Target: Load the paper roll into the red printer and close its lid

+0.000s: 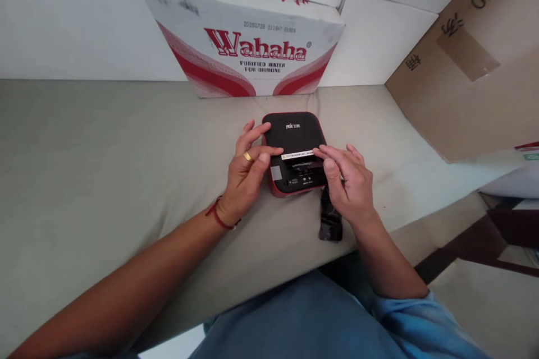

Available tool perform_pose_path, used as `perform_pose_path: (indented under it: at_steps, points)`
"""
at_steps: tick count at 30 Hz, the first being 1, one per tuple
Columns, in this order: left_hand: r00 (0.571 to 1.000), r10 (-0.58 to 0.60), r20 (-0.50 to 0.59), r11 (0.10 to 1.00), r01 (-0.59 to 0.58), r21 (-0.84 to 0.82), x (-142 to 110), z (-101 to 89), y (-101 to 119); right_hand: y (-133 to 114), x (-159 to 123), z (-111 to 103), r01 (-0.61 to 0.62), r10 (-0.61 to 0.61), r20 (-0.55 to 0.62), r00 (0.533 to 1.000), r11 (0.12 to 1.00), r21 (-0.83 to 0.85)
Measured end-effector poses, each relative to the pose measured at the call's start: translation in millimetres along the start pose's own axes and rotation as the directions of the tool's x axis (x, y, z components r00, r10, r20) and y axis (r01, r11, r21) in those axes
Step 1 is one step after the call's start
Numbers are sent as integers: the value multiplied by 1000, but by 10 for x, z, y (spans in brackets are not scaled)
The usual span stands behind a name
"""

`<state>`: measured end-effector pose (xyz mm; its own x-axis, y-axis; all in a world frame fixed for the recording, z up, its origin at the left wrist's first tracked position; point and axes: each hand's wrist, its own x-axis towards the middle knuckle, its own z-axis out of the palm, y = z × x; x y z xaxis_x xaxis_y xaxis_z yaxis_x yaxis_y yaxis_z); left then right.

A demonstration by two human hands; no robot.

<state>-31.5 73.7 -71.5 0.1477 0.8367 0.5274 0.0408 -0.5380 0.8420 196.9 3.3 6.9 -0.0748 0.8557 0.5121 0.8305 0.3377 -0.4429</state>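
A small black receipt printer (290, 137) with red sides and a white brand mark lies flat on the cloth-covered surface. A white warning sticker strip (297, 155) runs across the middle of its top, above a glossy black panel. My left hand (248, 171) rests at the printer's left side, fingers stretched, with the index fingertip at the strip's left end. From the right, my right hand (347, 182) reaches over the printer, its extended fingertips at the strip's right end and its thumb apart. Beside the printer, partly under my right hand, lies a black plastic-wrapped bundle (330, 224).
Behind the printer stands a white and red Wahaha water carton (261, 47), with white boxes (67, 17) around it. A brown cardboard box (475, 67) leans in at the right. The surface (84, 179) has a pale greenish cloth, and its front edge is near my lap.
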Motion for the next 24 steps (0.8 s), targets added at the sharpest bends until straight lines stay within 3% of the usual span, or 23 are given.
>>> perform_pose_path:
  at_steps: [3,6,13,20,24]
  points:
    - [997,-19,76,997,24,-69,-72,-12,-58,8,-85,11,73,-73,5,997,997,12]
    - [990,-119,81,971,133,-200,-116,-1,-126,49,-230,27,141,-140,-33,990,989,35]
    - [929,-345,136,779,364,-510,-124,137,-187,132,-476,32,180,-183,-109,977,983,-34]
    - [898,-395,191,704,430,-565,-92,181,-11,122,-428,12,208,-213,-103,972,976,-59]
    - [879,-425,215,667,465,-582,-105,203,-15,88,-359,-39,238,-246,-98,964,967,-89]
